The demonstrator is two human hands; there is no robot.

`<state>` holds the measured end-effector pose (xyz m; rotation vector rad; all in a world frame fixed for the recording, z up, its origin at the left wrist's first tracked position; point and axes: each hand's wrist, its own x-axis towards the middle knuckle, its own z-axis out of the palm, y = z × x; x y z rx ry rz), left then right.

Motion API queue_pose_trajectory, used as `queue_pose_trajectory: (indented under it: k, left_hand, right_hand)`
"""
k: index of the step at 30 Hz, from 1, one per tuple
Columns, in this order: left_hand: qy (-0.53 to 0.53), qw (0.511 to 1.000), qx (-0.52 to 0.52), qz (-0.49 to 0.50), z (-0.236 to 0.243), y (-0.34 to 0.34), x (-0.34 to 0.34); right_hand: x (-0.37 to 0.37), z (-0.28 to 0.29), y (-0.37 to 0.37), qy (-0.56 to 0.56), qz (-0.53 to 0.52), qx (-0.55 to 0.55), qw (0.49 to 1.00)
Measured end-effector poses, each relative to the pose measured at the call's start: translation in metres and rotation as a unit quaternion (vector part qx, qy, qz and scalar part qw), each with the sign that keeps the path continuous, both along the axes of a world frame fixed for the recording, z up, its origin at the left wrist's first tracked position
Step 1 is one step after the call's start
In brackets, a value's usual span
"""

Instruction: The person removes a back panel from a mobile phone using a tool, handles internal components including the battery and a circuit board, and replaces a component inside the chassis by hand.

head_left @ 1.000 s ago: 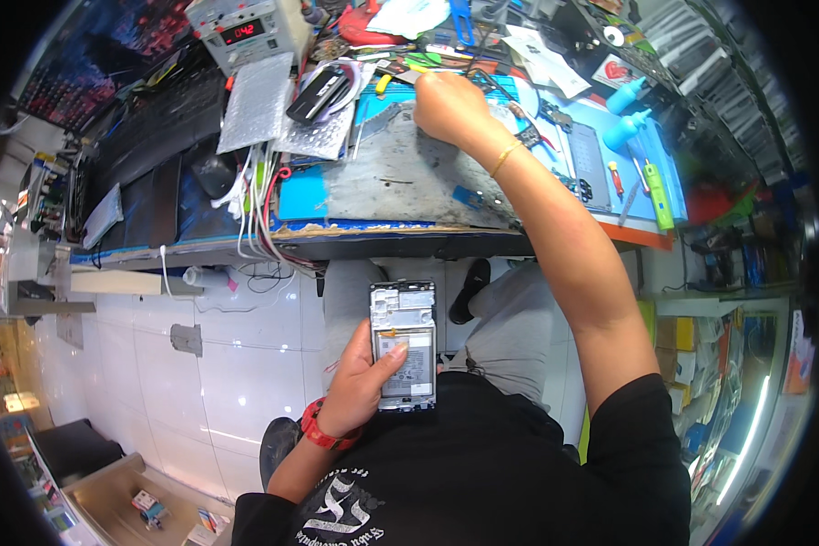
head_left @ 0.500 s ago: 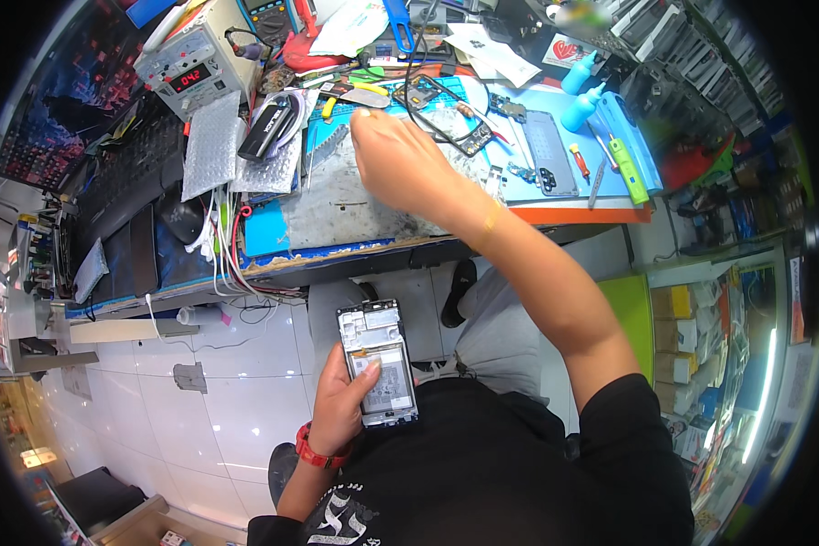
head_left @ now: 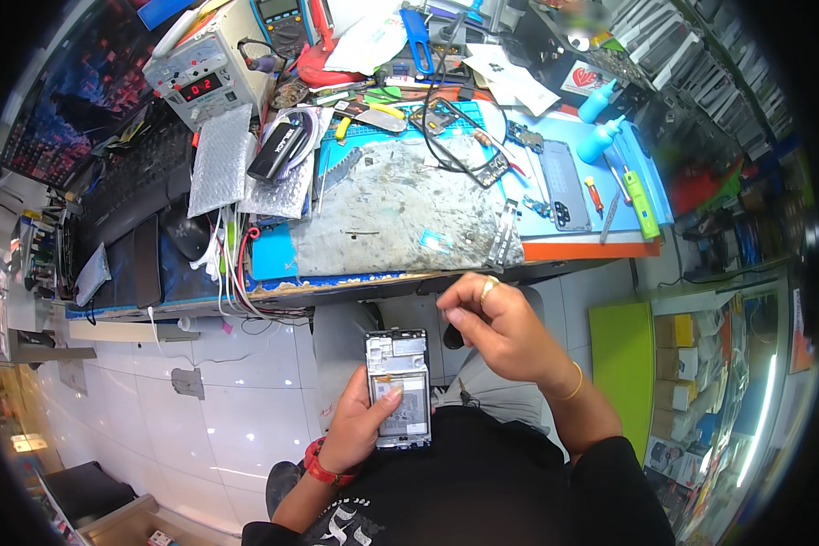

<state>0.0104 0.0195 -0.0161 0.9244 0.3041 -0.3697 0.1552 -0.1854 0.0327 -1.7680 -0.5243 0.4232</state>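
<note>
My left hand [head_left: 358,426] grips an opened smartphone [head_left: 410,399], its back cover off and the battery and silver inner frame facing up. The thumb presses over the battery while the fingers wrap round behind. Above and to the right of the phone, my right hand [head_left: 505,332] hangs in the air, apart from it, below the bench's front edge. Its fingers are curled, with thumb and forefinger close together in a pinch. Whatever may be between those fingertips is too small to make out.
A stained grey work mat [head_left: 382,214] covers the bench front. Right of it lie a dark phone housing [head_left: 565,187], a red screwdriver [head_left: 594,196], a green tool [head_left: 642,205] and blue bottles [head_left: 601,138]. A power supply [head_left: 200,86] and bubble-wrap pouches [head_left: 218,164] stand left; cables hang over the edge.
My right hand has come back from over the work mat toward my lap, near the phone. The left hand and phone sit slightly further right in view. The power supply's display reading has changed.
</note>
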Motion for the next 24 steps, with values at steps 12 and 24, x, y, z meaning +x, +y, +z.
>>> queue_pose_trajectory:
  k: [12,24]
  left_hand:
    - [0.012,1.000,-0.011,-0.023,-0.007,0.012,0.028]
    - [-0.020,0.998,0.032,-0.041,-0.004,0.009,0.063]
  right_hand:
    - [0.006,-0.011,-0.007,0.040,-0.037,0.039,0.998]
    - [0.026,-0.018,-0.007,-0.025,-0.052,0.031,0.998]
